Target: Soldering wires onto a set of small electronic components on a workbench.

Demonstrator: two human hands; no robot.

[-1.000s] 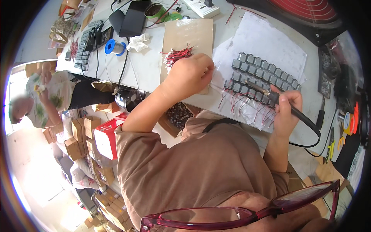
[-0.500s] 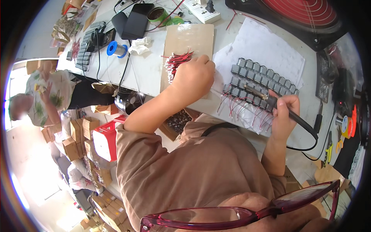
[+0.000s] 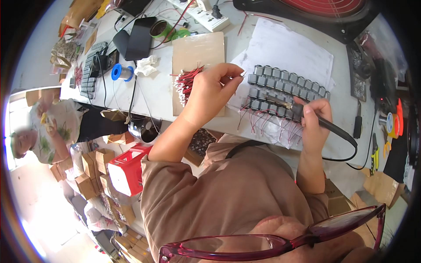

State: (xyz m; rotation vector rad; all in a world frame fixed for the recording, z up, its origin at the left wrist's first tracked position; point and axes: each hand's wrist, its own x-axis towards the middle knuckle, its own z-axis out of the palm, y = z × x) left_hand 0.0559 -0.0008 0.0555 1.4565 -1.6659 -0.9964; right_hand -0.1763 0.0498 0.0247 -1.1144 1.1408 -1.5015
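My left hand [image 3: 215,87] is closed in a pinch on a thin wire, whose tip shows just past the fingertips. It hovers between a bundle of red and black wires with white connectors [image 3: 183,86] and rows of small grey metal motors [image 3: 285,84]. The bundle lies on a brown cardboard sheet [image 3: 210,46], partly behind the hand. My right hand [image 3: 316,116] grips a soldering iron [image 3: 326,125], its metal tip pointing left over the nearer motor row. Thin dark red wires [image 3: 258,122] hang from that row toward the table's front edge.
White paper [image 3: 285,44] lies under the motors. A blue solder spool [image 3: 122,72], crumpled tissue [image 3: 146,65], a green tin [image 3: 161,29] and a power strip [image 3: 206,16] are farther back. A red-grilled fan [image 3: 326,6] stands at the far right. Another person [image 3: 57,122] is at left.
My left hand has come away from the wire bundle toward the motors, now with a wire pinched in it. The soldering iron stays over the nearer row. The whole view has shifted slightly.
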